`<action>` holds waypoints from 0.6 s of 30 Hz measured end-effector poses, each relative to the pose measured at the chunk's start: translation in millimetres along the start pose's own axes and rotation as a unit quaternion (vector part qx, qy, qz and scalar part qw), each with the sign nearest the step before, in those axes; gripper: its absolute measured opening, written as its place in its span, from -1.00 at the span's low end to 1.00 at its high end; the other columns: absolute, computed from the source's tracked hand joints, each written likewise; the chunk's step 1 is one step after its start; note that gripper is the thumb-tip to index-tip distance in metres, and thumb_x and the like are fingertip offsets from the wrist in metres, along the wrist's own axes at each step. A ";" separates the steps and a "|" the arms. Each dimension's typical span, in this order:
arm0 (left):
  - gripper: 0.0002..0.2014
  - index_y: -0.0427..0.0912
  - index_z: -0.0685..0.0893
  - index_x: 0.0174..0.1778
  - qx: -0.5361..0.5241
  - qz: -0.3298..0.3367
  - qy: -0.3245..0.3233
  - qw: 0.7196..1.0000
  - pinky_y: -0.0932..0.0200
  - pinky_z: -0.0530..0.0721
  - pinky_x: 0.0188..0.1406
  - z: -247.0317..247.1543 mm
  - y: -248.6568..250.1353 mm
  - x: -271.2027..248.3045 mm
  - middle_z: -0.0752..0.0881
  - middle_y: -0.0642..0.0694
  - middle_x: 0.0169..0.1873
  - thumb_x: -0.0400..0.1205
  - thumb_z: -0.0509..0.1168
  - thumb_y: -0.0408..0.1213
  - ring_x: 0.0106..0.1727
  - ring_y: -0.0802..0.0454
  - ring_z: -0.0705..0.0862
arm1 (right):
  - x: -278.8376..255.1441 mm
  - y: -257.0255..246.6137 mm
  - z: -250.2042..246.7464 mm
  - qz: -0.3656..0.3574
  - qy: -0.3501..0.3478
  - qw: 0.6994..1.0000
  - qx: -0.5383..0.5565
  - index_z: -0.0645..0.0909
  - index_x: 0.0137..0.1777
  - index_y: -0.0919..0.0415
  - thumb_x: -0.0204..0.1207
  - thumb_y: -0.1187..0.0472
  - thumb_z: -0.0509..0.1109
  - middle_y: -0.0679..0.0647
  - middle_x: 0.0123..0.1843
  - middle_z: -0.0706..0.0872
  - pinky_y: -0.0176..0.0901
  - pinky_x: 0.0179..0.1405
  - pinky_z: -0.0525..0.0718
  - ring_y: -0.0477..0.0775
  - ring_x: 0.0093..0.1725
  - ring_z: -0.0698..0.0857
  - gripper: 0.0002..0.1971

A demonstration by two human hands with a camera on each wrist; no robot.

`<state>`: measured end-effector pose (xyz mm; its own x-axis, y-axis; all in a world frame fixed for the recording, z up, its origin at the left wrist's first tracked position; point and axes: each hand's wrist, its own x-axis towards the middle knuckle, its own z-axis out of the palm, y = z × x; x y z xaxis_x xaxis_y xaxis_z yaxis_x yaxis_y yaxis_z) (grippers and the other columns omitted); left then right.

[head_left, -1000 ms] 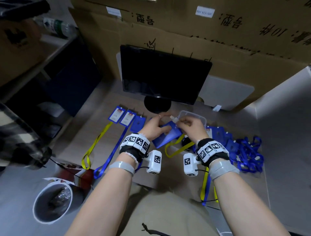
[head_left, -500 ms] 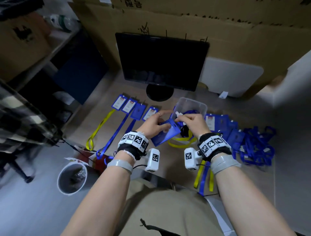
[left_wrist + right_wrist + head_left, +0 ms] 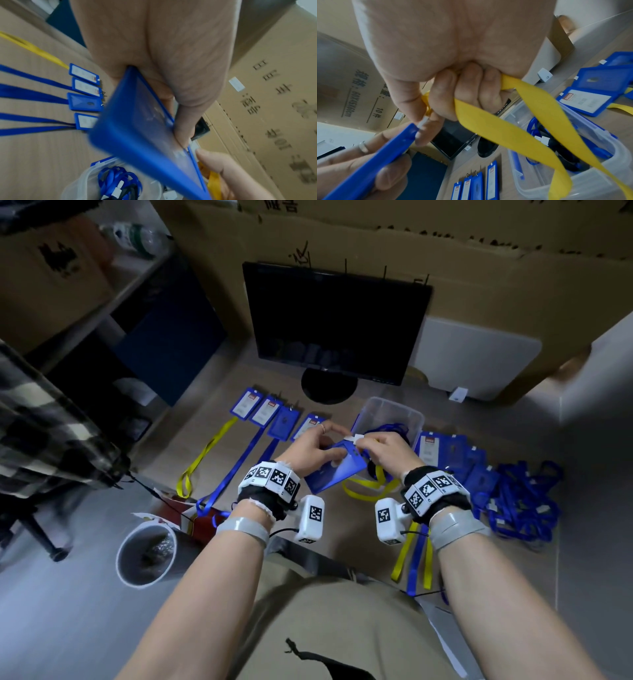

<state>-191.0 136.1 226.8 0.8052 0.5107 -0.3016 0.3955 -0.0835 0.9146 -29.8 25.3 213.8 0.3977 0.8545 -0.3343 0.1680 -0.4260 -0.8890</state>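
Note:
My left hand (image 3: 317, 445) grips a blue badge holder (image 3: 337, 469) above the desk, thumb on its face; in the left wrist view the badge holder (image 3: 145, 134) fills the middle. My right hand (image 3: 380, 448) holds a yellow lanyard (image 3: 505, 121) in its curled fingers and pinches the lanyard's white clip (image 3: 423, 122) at the holder's top edge. The yellow lanyard (image 3: 368, 491) loops down onto the desk under my hands.
Several finished badges with lanyards (image 3: 265, 414) lie in a row at the left. A clear plastic box (image 3: 390, 414) holds blue lanyards. More badge holders (image 3: 448, 450) and a heap of blue lanyards (image 3: 524, 501) lie at the right. A black monitor (image 3: 335, 323) stands behind. A bin (image 3: 145, 554) stands on the floor.
My head view has shifted, so the desk sits lower and wider in frame. Both hands stay together on the blue holder and clip with little relative movement.

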 end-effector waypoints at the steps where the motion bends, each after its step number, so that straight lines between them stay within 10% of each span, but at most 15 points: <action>1: -0.74 -0.07 0.62 0.20 -0.028 -0.006 0.005 1.000 -0.02 0.61 -0.15 -4.3 -1.7 0.4 0.72 -0.28 -0.33 0.62 0.37 -0.38 -0.30 -0.08 0.65 | 1.5 -1.5 2.4 -0.002 -0.005 1.000 0.008 0.68 -0.44 0.07 0.58 0.15 0.37 -0.22 -0.63 0.47 -0.20 -0.33 0.32 -0.21 -0.54 0.40 -0.67; 4: -0.77 -0.24 0.66 0.17 -0.123 -0.023 0.040 0.991 0.19 0.64 -0.21 -19.9 -7.0 1.6 0.67 -0.30 -0.32 0.62 0.34 -0.50 -0.35 -0.03 0.65 | 9.9 -5.8 15.8 0.019 -0.019 0.999 0.043 0.81 0.05 0.15 0.63 -0.01 0.37 -0.10 -0.49 0.56 -0.24 -0.37 0.35 -0.07 -0.47 0.45 -0.72; 8: -0.74 -0.21 0.72 0.20 -0.193 -0.035 0.076 0.978 0.34 0.66 -0.23 -45.1 -18.1 5.7 0.69 -0.25 -0.19 0.63 0.31 -0.51 -0.39 0.13 0.70 | 27.3 -20.0 41.3 0.008 0.026 0.999 0.044 0.75 0.23 0.15 0.62 -0.02 0.38 0.08 -0.32 0.58 -0.18 -0.27 0.47 -0.01 -0.35 0.48 -0.68; 14: -0.68 -0.25 0.69 0.31 -0.261 -0.033 0.084 0.961 0.22 0.66 -0.14 -114.7 -39.3 7.1 0.76 -0.26 -0.03 0.70 0.17 -0.49 -0.17 -0.01 0.68 | 53.9 -57.0 100.5 0.012 0.062 0.997 0.037 0.72 0.27 0.25 0.56 0.23 0.47 -0.01 0.13 0.75 -0.34 0.15 0.50 -0.13 0.17 0.67 -0.71; 18: -0.66 -0.23 0.59 0.40 -0.153 -0.005 0.067 0.986 0.43 0.51 -0.38 -168.0 -54.5 4.4 0.64 -0.10 -0.42 0.71 0.20 -0.47 -0.46 0.23 0.58 | 76.5 -82.7 140.0 0.011 0.106 0.994 0.040 0.78 0.12 0.15 0.60 0.19 0.42 0.01 0.00 0.79 -0.49 -0.17 0.55 -0.08 0.04 0.69 -0.83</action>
<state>-283.3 286.7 220.9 0.7277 0.6207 -0.2918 0.2350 0.1741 0.9563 -139.5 167.5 217.9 0.5825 0.7600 -0.2882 0.0876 -0.4112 -0.9073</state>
